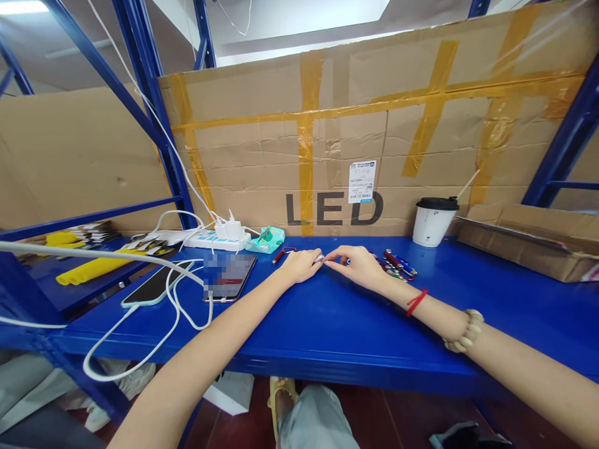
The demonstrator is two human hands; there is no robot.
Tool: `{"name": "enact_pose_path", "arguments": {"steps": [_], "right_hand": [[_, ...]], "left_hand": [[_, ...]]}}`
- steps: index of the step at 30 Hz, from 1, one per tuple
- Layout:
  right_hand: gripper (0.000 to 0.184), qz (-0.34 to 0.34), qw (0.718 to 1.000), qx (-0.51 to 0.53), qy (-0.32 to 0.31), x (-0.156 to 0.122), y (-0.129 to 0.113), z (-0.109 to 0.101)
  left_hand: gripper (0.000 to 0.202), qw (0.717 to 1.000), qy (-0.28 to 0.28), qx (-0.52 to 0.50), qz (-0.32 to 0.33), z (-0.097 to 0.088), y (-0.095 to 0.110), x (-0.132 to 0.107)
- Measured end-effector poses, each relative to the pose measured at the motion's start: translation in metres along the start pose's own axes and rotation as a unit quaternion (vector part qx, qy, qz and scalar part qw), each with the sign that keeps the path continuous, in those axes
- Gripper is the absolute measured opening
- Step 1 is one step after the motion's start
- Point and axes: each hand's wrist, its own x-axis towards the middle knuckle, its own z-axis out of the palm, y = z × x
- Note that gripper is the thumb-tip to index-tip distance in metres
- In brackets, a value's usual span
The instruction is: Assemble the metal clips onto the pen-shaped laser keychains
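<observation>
Both my hands rest on the blue shelf top [327,324], fingertips meeting in the middle. My left hand [302,265] is closed around a small silver keychain flashlight [319,257], whose tip pokes out toward the right. My right hand [358,265] pinches at that same tip with thumb and forefinger. Just behind my right hand lies a small pile of red and blue keychain flashlights [395,262]. One red flashlight [282,253] lies alone behind my left hand.
Two phones [229,277] [152,285] lie at the left on white charging cables, by a power strip [218,240] and a teal wipes pack [266,239]. A lidded paper cup [433,221] and a flat carton [528,240] stand at the right. Taped cardboard walls the back.
</observation>
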Motion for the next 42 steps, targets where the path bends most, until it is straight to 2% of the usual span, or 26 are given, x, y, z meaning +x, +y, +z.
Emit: {"name": "enact_pose_path", "arguments": {"steps": [17, 27, 32, 42], "right_hand": [[0.021, -0.014, 1.0, 0.003, -0.015, -0.0011, 0.0009, 0.0031], [0.018, -0.005, 0.999, 0.009, -0.045, -0.0019, -0.0011, 0.0029], [0.019, -0.007, 0.998, 0.013, -0.066, -0.0026, -0.0012, 0.0037], [0.021, -0.004, 0.998, -0.006, -0.065, -0.0027, -0.0073, -0.0008]], "left_hand": [[0.024, 1.0, -0.013, -0.006, 0.004, -0.0013, 0.0003, -0.0004], [0.029, 1.0, -0.001, -0.008, 0.012, 0.0007, -0.0012, 0.0002], [0.026, 1.0, 0.0, -0.001, 0.016, 0.0004, -0.0011, 0.0005], [0.03, 1.0, -0.01, 0.004, 0.018, 0.0002, -0.0007, 0.0013]]}}
